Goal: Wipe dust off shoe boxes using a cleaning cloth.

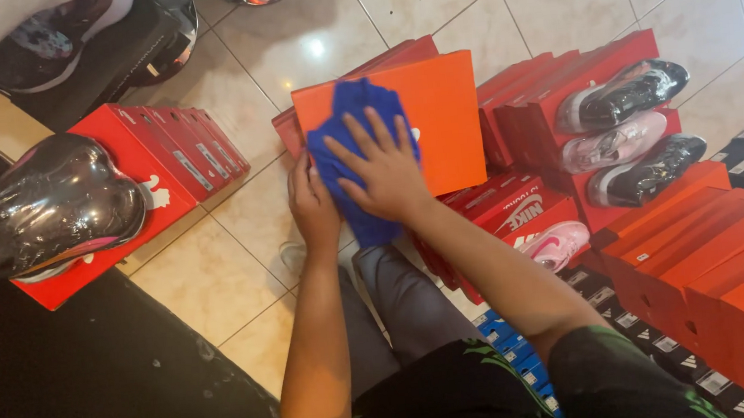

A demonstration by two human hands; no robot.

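Note:
An orange shoe box (436, 116) is held tilted up in front of me. My left hand (311, 201) grips its lower left edge. Spread flat over the box's left side is a blue cloth (353, 111), and my right hand (384, 170) presses on it with the fingers apart. The cloth hangs down past the box's bottom edge, by my left wrist.
Red shoe boxes (175, 151) lie at the left with a plastic-wrapped dark shoe (44, 204) on top. Three wrapped shoes (628, 134) rest on red boxes at the right, and a pink shoe (557, 244) sits lower. Orange boxes (724, 275) stack at the right. The floor (214, 270) is tiled.

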